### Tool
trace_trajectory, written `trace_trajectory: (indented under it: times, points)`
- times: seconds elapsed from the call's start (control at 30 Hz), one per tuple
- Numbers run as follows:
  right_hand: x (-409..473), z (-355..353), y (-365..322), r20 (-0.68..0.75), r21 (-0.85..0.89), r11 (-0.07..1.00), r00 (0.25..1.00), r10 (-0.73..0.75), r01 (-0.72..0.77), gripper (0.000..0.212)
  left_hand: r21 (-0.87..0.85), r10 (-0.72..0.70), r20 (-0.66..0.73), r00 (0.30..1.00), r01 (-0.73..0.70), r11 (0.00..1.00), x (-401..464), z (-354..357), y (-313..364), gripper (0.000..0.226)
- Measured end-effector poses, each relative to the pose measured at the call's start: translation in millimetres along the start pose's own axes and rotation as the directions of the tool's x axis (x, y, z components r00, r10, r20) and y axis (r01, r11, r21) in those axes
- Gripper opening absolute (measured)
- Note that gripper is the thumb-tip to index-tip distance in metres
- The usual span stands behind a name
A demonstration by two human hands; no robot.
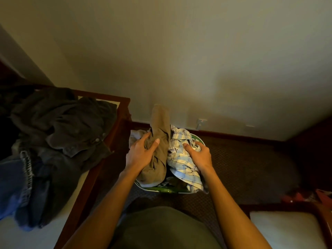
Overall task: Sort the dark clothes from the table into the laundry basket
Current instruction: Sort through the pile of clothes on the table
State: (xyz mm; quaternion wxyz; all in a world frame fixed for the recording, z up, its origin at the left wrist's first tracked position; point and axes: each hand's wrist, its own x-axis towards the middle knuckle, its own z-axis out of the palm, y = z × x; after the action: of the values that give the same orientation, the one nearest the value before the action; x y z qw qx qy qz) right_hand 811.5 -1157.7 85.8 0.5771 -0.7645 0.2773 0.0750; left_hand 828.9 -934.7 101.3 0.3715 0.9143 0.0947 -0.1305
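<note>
The dark clothes (59,133), a charcoal buttoned shirt heaped over blue jeans (12,186), lie on the counter (100,169), well off to the left of the fingers and untouched. Both hands are down in the laundry basket (167,189) instead. The left hand (139,155) has its fingers (143,138) wrapped round an olive-brown rolled garment (159,141) that stands up out of the load; the right hand (199,155) presses its fingers (189,147) flat into a pale plaid shirt (183,162), curled on the cloth rather than spread.

As I judge it, the trouble is the basket itself: it is already heaped, with the plaid shirt spilling over the near rim, so more clothes could slide off onto the floor. Light cloth sits in there too, and unless it comes out the sorting gets muddled. The olive roll stands tall and looks ready to topple if let go. The room is dim, so a dark piece could be missed or misjudged.

Beyond the fingers, a plain cream wall (179,51) with a socket low down; beneath them brown patterned carpet (242,162). The counter is white-topped with a dark red wooden edge. A second white-topped surface (287,230) sits near right.
</note>
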Motion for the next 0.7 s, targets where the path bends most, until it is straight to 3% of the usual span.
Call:
trace_trajectory:
  times: [0.13, 0.27, 0.47, 0.57, 0.7]
  points:
    - [40.9, 9.3, 17.4, 0.056, -0.043, 0.998, 0.997, 0.043, -0.041, 0.069, 0.022, -0.018, 0.031, 0.999, 0.017, 1.000, 23.1, 2.9, -4.5, 0.064]
    - [85.8, 13.9, 47.7, -0.002, -0.113, 0.989, 0.996, 0.091, -0.091, 0.037, 0.009, -0.049, 0.045, 0.998, 0.049, 0.999, 37.7, 2.3, -17.8, 0.065]
    - [83.5, 10.3, 40.2, 0.012, -0.079, 0.987, 0.990, 0.143, -0.142, 0.010, -0.004, -0.060, 0.037, 0.997, 0.061, 0.998, 48.1, 1.1, -27.9, 0.067]
    - [85.8, 12.2, 51.2, 0.045, -0.114, 0.980, 0.984, 0.170, -0.164, 0.019, -0.024, -0.064, 0.037, 0.997, 0.065, 0.998, 52.3, 3.0, -25.8, 0.065]
    - [77.0, 10.9, 52.1, 0.132, -0.027, 0.967, 0.958, 0.253, -0.252, 0.017, -0.066, -0.050, 0.043, 0.998, 0.053, 0.996, 54.0, 7.9, -18.2, 0.064]
